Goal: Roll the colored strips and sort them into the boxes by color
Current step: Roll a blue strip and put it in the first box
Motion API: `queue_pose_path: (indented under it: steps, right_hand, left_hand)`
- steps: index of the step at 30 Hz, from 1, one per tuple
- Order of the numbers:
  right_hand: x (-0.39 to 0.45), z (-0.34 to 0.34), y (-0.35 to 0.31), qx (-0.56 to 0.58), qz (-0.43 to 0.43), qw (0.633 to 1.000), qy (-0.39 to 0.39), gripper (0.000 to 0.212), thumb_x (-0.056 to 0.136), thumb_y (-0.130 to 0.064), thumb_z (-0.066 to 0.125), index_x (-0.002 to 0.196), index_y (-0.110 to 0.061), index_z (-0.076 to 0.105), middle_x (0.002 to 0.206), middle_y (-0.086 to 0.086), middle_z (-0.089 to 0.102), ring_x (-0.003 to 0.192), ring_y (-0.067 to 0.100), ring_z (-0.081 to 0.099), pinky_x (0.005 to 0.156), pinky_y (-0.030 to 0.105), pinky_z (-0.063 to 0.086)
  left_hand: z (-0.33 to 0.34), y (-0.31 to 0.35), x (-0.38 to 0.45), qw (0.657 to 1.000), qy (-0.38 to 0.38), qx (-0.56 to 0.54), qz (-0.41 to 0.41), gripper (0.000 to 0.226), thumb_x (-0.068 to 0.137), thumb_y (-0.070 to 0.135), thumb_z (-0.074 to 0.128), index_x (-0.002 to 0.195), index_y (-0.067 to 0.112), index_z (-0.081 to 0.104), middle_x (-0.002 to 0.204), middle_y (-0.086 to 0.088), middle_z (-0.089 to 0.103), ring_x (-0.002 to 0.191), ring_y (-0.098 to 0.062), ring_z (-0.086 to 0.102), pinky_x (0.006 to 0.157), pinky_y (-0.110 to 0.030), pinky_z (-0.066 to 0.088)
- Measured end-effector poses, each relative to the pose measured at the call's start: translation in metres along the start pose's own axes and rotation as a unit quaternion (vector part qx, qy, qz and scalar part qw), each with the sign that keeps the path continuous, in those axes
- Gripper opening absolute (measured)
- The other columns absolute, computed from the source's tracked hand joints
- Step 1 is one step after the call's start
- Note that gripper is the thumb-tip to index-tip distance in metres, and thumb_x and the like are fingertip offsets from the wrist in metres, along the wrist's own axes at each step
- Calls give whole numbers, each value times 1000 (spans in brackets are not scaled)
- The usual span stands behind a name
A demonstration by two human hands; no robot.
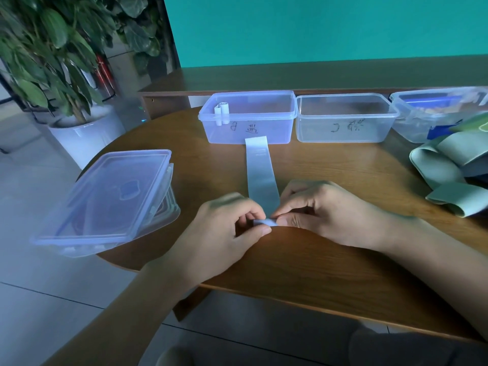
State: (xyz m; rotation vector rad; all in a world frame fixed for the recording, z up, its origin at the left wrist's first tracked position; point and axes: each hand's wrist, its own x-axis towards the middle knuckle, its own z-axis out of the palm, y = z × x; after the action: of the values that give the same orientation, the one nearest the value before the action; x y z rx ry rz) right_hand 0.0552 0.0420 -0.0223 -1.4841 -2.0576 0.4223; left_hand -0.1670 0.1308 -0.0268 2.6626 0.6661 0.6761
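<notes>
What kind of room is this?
Probably an office or lobby, not a kitchen: a round wooden table, a big potted plant on a tiled floor, and a teal wall.

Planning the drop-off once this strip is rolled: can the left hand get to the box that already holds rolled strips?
Probably yes. The box is open-topped with no lid, straight ahead of the left hand, and only the flat strip lies between. But both hands, the right hand too, now pinch the strip's rolled end.

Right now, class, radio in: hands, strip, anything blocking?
Left hand and right hand pinch the pale blue strip, rolling its near end. Far end touches the left box. Nothing blocking.
</notes>
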Motion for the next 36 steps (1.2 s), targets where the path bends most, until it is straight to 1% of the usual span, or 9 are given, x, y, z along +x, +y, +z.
queue_pose_path:
  steps: [2, 6, 14, 19, 22, 26, 29, 32, 36]
  right_hand:
    - [0, 2, 0, -11, -2, 1000, 9, 18, 94, -28, 70, 108, -22, 79, 97, -10, 65, 95, 8, 64, 82, 15, 46]
    - [-2, 4, -1, -8, 15, 999, 34, 16, 92, -29, 73, 107, -24, 75, 96, -13, 65, 90, 9, 64, 76, 19, 48]
    - [-2, 2, -1, 10, 22, 999, 30, 15, 85, -31, 80, 99, -26, 76, 90, -13, 67, 84, 10, 63, 71, 15, 43]
    - [-4, 3, -2, 46, 32, 997, 52, 15, 83, -28, 82, 98, -24, 78, 90, -12, 71, 84, 14, 66, 71, 21, 49]
    - [-6, 3, -3, 63, 40, 995, 71, 16, 81, -27, 83, 97, -25, 78, 88, -14, 72, 81, 14, 67, 70, 23, 51]
    - [-7, 4, -5, 63, 46, 994, 75, 17, 80, -26, 84, 96, -25, 78, 86, -17, 72, 77, 10, 66, 68, 16, 48]
    - [-7, 3, -7, 59, 45, 995, 63, 16, 81, -24, 85, 95, -25, 79, 85, -15, 72, 75, 11, 66, 66, 15, 47]
    - [-7, 2, -7, 52, 39, 996, 53, 16, 81, -26, 84, 95, -24, 79, 88, -15, 73, 83, 10, 69, 69, 14, 48]
    - [-7, 2, -6, 45, 25, 998, 36, 16, 83, -26, 82, 98, -22, 80, 94, -15, 73, 89, 8, 69, 75, 12, 47]
  left_hand:
    - [1, 0, 2, 1000, -1, -2, -5, 13, 89, 41, 68, 95, 30, 72, 80, 25, 52, 85, -1, 56, 70, -8, 42]
    - [3, -1, 4, 1000, -2, -2, -9, 11, 90, 38, 69, 94, 29, 73, 83, 20, 56, 87, -2, 57, 69, -6, 41]
    - [4, -1, 2, 1000, -5, -4, -12, 10, 91, 38, 67, 96, 30, 67, 87, 19, 55, 90, -1, 55, 70, -9, 41]
    - [5, 2, -1, 1000, -4, 10, -10, 12, 93, 39, 65, 99, 29, 63, 82, 25, 49, 91, 1, 53, 72, -10, 42]
    - [4, 3, -2, 1000, 4, -6, -24, 18, 93, 38, 67, 108, 29, 63, 87, 25, 52, 95, 3, 53, 73, -4, 40]
    - [3, 4, -4, 1000, -5, -15, -25, 27, 93, 40, 66, 119, 31, 62, 97, 22, 56, 96, 3, 53, 75, -2, 38]
    - [2, 4, -4, 1000, -8, 4, -7, 20, 92, 40, 67, 111, 32, 67, 91, 25, 52, 95, 3, 52, 72, -4, 38]
    - [1, 2, -5, 1000, -3, 1, 9, 12, 90, 40, 69, 99, 32, 70, 86, 24, 56, 91, -1, 54, 71, -6, 38]
    - [2, 1, -6, 1000, -1, -9, 6, 14, 87, 43, 68, 95, 32, 73, 85, 22, 57, 91, -4, 55, 70, -8, 40]
